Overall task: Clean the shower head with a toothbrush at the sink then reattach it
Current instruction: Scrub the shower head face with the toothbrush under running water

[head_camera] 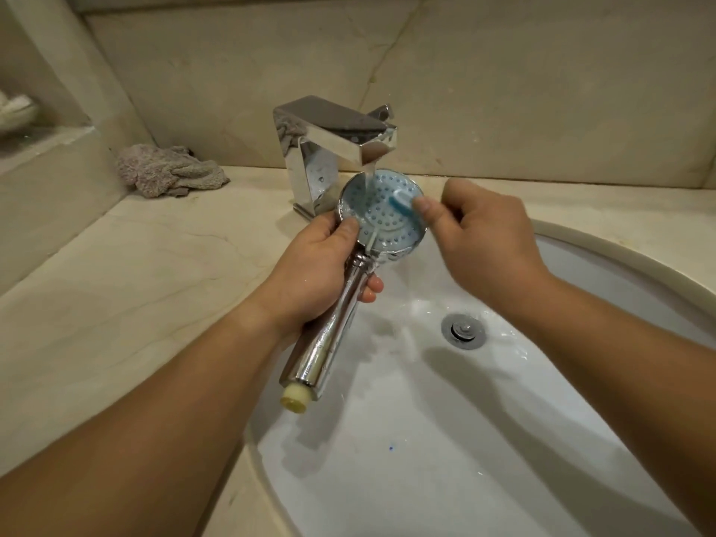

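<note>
While my left hand (321,261) grips the shower head (381,211) under the tap (341,133), my right hand (488,230) pinches the toothbrush (401,201), scrubbing; next, I judge, work across the remaining nozzles.

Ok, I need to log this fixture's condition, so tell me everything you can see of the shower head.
The shower head is a handheld type: a round, pale blue face dotted with nozzles, a chrome rim and a long chrome handle ending in a yellowish threaded fitting, with no hose attached. It is wet, tilted face up over the sink under the faucet's running stream. The left hand grips its neck; the right hand holds a blue toothbrush against the face.
</note>
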Motion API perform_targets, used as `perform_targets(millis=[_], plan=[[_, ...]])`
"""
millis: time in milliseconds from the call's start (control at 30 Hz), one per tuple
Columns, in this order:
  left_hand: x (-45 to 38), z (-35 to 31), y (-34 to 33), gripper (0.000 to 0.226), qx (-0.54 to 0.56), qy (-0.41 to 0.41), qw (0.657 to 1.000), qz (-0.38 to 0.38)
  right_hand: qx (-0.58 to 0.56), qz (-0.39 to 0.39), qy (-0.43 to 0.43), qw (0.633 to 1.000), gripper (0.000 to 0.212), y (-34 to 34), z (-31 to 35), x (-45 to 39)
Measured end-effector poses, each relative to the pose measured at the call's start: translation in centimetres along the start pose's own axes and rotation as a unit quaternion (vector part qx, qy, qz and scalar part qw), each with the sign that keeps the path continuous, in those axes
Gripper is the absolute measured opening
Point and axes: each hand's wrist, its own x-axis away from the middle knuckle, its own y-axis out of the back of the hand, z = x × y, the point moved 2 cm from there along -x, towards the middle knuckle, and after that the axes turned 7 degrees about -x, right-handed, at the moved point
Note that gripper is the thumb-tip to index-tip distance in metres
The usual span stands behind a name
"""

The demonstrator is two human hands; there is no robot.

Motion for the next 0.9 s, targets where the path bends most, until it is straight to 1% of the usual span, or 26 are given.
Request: perform_targets(millis=[33, 67, 167, 300, 400, 500, 533, 600, 633, 667, 733, 767, 867, 900], plan=[[0.0, 0.0, 0.0, 0.026, 0.006, 0.003, 1.0, 0.0, -0.009, -0.007, -0.005, 1.0, 0.044, 0.1, -0.3, -0.1], [0.0, 0.0, 0.0, 0.027, 0.009, 0.005, 1.0, 0.001, -0.01, 0.002, 0.005, 1.0, 0.042, -0.1, -0.3, 0.1], [-0.1, -0.1, 0.0, 0.029, 0.028, 0.008, 1.0, -0.003, 0.0, 0.048, 0.065, 0.997, 0.039, -1.2, 0.2, 1.6], [-0.1, -0.2, 0.1, 0.027, 0.035, 0.009, 0.999, -0.01, -0.027, 0.022, 0.043, 0.998, 0.04, -1.0, -0.4, 1.4], [-0.2, -0.1, 0.2, 0.03, 0.032, 0.009, 0.999, -0.013, -0.002, 0.024, 0.092, 0.996, 0.04, -1.3, 0.1, 1.8], [-0.1, 0.0, 0.2, 0.03, 0.027, 0.013, 0.999, -0.011, -0.037, -0.016, 0.043, 0.998, 0.04, -0.6, -0.9, 1.1], [-0.2, 0.0, 0.3, 0.029, 0.029, 0.013, 0.999, -0.011, -0.041, -0.014, 0.048, 0.998, 0.041, -0.5, -1.1, 1.0], [-0.2, 0.0, 0.3, 0.029, 0.027, 0.013, 0.999, -0.01, -0.015, 0.014, 0.094, 0.995, 0.041, -0.7, -0.9, 1.5], [-0.1, 0.0, 0.2, 0.028, 0.024, 0.014, 1.0, -0.008, -0.01, 0.018, 0.103, 0.994, 0.04, -0.7, -1.2, 1.5], [-0.1, 0.0, 0.2, 0.027, 0.021, 0.015, 1.0, -0.005, -0.018, 0.005, 0.085, 0.996, 0.041, -0.4, -1.6, 1.2], [0.0, 0.1, 0.2, 0.025, 0.024, 0.017, 1.0, -0.003, -0.059, -0.026, 0.021, 0.998, 0.043, 0.2, -2.7, 0.3], [0.0, 0.2, 0.2, 0.025, 0.028, 0.017, 0.999, -0.003, -0.071, -0.028, 0.008, 0.997, 0.043, 0.4, -3.0, 0.1], [-0.3, 0.2, 0.3, 0.026, 0.022, 0.015, 1.0, -0.005, -0.047, 0.005, 0.051, 0.998, 0.04, -0.4, -2.3, 0.9], [-0.4, 0.1, 0.4, 0.026, 0.012, 0.014, 1.0, -0.007, -0.047, 0.005, 0.05, 0.998, 0.04, -0.5, -2.3, 0.8]])
